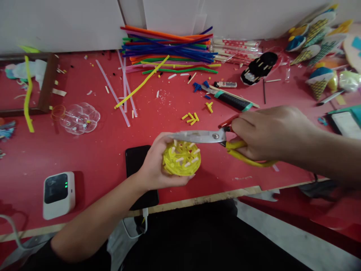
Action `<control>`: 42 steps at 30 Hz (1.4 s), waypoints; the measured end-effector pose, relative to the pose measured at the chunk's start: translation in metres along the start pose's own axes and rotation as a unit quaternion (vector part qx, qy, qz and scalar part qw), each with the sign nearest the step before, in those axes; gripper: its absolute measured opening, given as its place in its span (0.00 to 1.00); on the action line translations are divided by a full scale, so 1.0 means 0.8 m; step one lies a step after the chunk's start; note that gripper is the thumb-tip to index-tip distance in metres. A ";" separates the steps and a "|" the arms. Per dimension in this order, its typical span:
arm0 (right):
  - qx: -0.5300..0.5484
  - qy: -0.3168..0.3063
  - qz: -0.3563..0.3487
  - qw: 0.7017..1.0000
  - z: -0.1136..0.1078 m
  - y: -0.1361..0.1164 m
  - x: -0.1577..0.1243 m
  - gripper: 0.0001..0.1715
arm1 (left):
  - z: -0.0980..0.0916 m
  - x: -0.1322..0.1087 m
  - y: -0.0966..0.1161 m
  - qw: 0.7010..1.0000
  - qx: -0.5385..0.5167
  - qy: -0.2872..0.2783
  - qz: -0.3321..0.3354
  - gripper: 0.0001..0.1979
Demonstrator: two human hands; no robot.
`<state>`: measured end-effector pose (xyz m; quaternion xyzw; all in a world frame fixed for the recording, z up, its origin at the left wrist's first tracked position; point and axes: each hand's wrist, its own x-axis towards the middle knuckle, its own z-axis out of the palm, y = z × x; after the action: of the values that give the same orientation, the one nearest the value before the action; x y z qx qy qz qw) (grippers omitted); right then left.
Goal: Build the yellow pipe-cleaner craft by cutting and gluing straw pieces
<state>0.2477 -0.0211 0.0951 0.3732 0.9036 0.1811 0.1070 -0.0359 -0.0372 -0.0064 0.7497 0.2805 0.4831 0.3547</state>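
Note:
My left hand (pixel 153 165) is wrapped round a small yellow woven basket (pixel 180 169) with several pale stick ends poking up from its rim. In my right hand (pixel 262 131) is a pair of scissors (pixel 203 136) with red and yellow handles. The scissors' blades reach left across the basket's far rim, close to the fingers of my left hand. Whether the blades are parted is hard to make out. Short yellow cut pieces (pixel 191 119) lie on the red table just beyond the basket.
Coloured pipe cleaners (pixel 169 47) are heaped at the back. A craft knife (pixel 232 99) lies beyond my right hand, near a black woven piece (pixel 259 67). A phone (pixel 138 160) sits under my left wrist; a white device (pixel 59 195) and clear flower-shaped dish (pixel 80 118) stand left.

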 end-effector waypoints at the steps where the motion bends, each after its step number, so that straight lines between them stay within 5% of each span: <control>1: 0.021 -0.041 -0.005 0.999 -0.001 -0.001 0.002 0.17 | 0.000 0.000 0.001 1.000 -0.010 0.001 -0.007 0.38; 5: 0.100 -0.102 0.002 0.990 -0.010 -0.006 0.011 0.14 | 0.000 0.001 0.002 0.997 -0.053 -0.017 -0.060 0.39; 13: 0.177 -0.145 0.168 0.959 -0.027 0.013 0.029 0.08 | -0.003 -0.002 -0.004 0.993 -0.105 0.001 -0.059 0.37; 20: 0.162 -0.212 0.149 0.952 -0.025 0.005 0.020 0.12 | -0.003 0.002 -0.002 0.987 -0.155 -0.038 -0.008 0.37; 28: 0.079 0.056 0.013 0.995 -0.012 0.004 -0.007 0.08 | -0.007 0.002 -0.005 0.986 -0.148 -0.067 0.039 0.43; 42: 0.022 0.082 -0.044 0.995 -0.015 0.007 -0.009 0.19 | -0.009 0.002 0.001 0.990 -0.101 -0.083 0.045 0.42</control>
<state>0.2525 -0.0255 0.1090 0.3193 0.9287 0.1860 0.0315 -0.0417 -0.0346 -0.0032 0.7596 0.1653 0.4604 0.4286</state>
